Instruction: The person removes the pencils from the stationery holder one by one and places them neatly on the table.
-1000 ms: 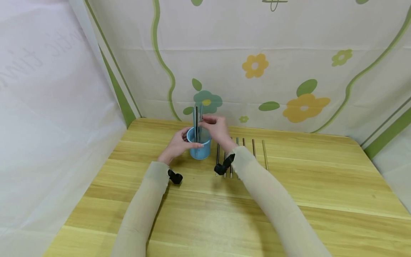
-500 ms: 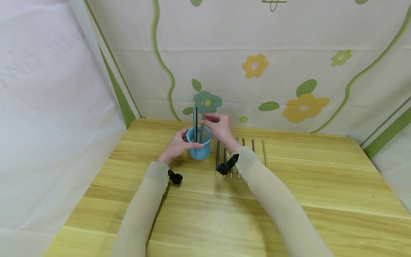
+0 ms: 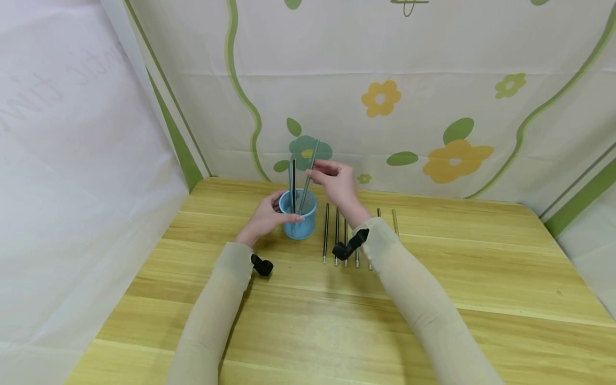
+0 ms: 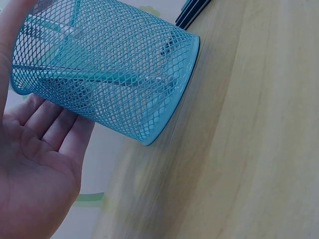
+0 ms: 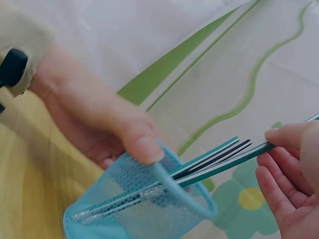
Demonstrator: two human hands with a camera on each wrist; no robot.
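Note:
A light-blue mesh pencil cup (image 3: 299, 228) stands upright on the table. My left hand (image 3: 264, 215) grips it near the rim, thumb on the near side and fingers around the far left. Between thumb and fingertips my right hand (image 3: 338, 183) pinches a teal pencil (image 3: 315, 151). That pencil leans to the right; its metal-banded lower end is inside the cup, higher than the other ends in the right wrist view. A black pencil (image 3: 294, 174) and a teal pencil (image 5: 227, 144) stand in the cup's left part. The left wrist view shows the cup's mesh wall (image 4: 114, 45) close up.
Several pencils (image 3: 326, 235) lie side by side on the wooden table (image 3: 308, 331), right of the cup, eraser ends toward me. My right forearm covers some of them. A flower-printed cloth (image 3: 337, 107) hangs behind the table's back edge, and white cloth (image 3: 86, 187) hangs at the left.
My right hand has moved up and to the right, drawing the teal pencil partly upward and tilting it right. My left hand and the cup have stayed in place.

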